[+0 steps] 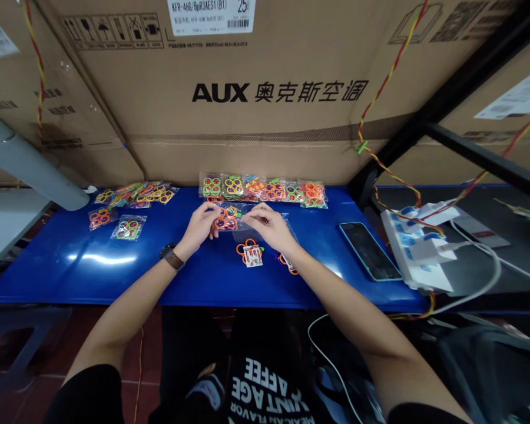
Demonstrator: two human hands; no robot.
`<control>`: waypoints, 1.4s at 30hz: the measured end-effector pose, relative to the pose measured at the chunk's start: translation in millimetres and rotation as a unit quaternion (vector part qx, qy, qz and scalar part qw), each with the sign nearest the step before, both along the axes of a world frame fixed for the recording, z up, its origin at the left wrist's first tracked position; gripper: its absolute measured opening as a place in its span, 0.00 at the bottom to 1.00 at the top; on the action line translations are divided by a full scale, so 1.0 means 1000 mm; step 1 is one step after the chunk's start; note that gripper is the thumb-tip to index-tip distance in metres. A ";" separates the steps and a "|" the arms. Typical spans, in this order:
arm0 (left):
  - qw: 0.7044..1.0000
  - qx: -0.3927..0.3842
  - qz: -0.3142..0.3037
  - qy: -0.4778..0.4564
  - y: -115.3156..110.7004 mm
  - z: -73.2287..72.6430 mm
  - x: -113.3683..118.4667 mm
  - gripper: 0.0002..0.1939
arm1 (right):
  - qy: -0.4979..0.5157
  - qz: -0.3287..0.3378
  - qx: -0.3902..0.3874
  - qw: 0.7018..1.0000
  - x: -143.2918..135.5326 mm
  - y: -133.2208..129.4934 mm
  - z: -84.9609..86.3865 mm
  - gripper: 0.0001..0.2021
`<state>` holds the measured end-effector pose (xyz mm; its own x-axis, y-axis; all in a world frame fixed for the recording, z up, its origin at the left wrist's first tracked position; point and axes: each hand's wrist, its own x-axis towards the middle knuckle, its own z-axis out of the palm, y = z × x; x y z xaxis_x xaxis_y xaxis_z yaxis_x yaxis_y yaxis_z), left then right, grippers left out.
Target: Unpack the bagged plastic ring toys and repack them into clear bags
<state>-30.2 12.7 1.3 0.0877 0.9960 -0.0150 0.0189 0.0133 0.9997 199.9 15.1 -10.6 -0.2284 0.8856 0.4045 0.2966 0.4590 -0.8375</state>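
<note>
Between my hands is a clear plastic bag (pixel 228 218) with orange and purple ring-shaped toy pieces and a bit of green inside. My left hand (pixel 201 227) pinches its left end between thumb and fingers. At the bag's right end my right hand (pixel 268 225) has its fingertips pressed together on the plastic edge. Below the hands, loose orange rings with a white printed card (pixel 252 255) lie on the blue table (pixel 194 277). Another orange ring piece with a card (pixel 288 263) sits partly hidden by my right forearm. More clear plastic shows beneath my right hand.
Bagged ring toys (pixel 254 188) line the table's back edge, against a large AUX carton (pixel 265 135). A pile of bagged toys (pixel 136 193) and a single bag (pixel 129 227) lie left. A phone (pixel 370 251) and a power strip (pixel 408 250) with cables are right.
</note>
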 end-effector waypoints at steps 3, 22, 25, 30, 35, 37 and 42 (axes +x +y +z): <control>1.000 0.010 -0.010 -0.002 -0.001 0.001 0.000 0.16 | 0.013 0.014 -0.012 1.000 0.002 0.001 0.002 0.10; 0.997 0.052 -0.045 -0.023 -0.002 -0.001 0.004 0.19 | -0.013 -0.070 -0.009 0.997 0.005 0.003 -0.007 0.20; 0.998 0.049 -0.043 -0.019 -0.002 -0.001 0.006 0.19 | -0.027 -0.070 -0.010 0.997 0.006 0.004 -0.007 0.21; 0.998 0.049 -0.041 -0.005 -0.003 -0.004 0.008 0.20 | -0.029 -0.034 -0.045 0.998 0.007 0.002 -0.002 0.18; 0.995 0.088 -0.034 0.032 -0.005 -0.009 0.008 0.20 | -0.014 0.007 -0.125 0.992 0.008 0.000 0.003 0.20; 0.994 0.097 -0.028 0.050 -0.006 -0.010 0.008 0.21 | -0.016 0.022 -0.133 0.991 0.009 0.001 0.003 0.22; 0.989 0.114 -0.023 0.090 -0.008 -0.009 0.007 0.24 | -0.032 0.043 -0.141 0.989 0.008 0.005 0.000 0.25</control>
<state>-23.1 4.5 -7.6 0.1499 0.9702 0.1902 0.1930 -0.2174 0.9568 208.2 20.4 -10.8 -0.3248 0.9372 0.1270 0.3240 0.2364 -0.9161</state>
